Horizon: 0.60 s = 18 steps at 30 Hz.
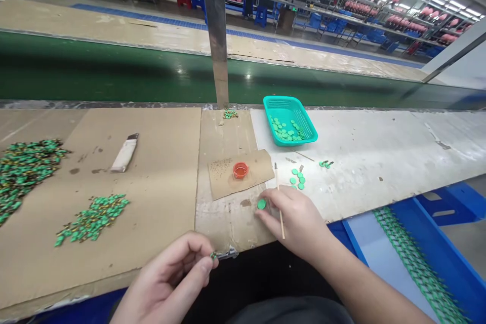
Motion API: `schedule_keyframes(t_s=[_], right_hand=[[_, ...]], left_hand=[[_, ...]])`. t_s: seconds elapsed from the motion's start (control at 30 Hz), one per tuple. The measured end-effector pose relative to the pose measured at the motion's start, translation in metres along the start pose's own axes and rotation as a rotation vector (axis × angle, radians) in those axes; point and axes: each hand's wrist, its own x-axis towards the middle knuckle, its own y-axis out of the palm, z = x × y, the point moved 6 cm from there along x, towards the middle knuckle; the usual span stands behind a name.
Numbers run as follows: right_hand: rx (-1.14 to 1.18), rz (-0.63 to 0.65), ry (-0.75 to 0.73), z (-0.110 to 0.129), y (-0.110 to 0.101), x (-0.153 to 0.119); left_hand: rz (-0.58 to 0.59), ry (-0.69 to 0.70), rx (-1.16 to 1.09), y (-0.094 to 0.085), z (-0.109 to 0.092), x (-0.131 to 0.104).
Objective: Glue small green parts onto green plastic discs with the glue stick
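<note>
My left hand pinches a small green-and-dark piece between thumb and forefinger, just off the table's front edge. My right hand has a thin wooden brush-like stick lodged in it, its dark tip pointing away from me. Its thumb and forefinger are at the edges of a round green disc; whether the disc is lifted off the table I cannot tell. Beyond that hand lie several more green discs. A small red cup of liquid stands on a cardboard scrap.
A turquoise basket holds several green discs. Piles of small green-and-brown pieces lie on the left cardboard. A wrapped blade-like tool rests behind them. A metal post rises at the back edge. Blue trays stand lower right.
</note>
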Motion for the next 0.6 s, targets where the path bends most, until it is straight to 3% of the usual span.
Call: schedule_keyframes(t_s=[0.2, 0.43, 0.6], right_hand=[[-0.031, 0.027, 0.025, 0.003, 0.021, -0.003], [-0.001, 0.034, 0.035, 0.004, 0.015, -0.009], [0.026, 0.021, 0.033, 0.005, 0.018, -0.009]], left_hand=[[0.020, 0.013, -0.007, 0.012, -0.012, 0.003], [0.046, 0.078, 0.022, 0.022, -0.033, 0.007], [0.067, 0.089, 0.031, 0.024, -0.037, 0.007]])
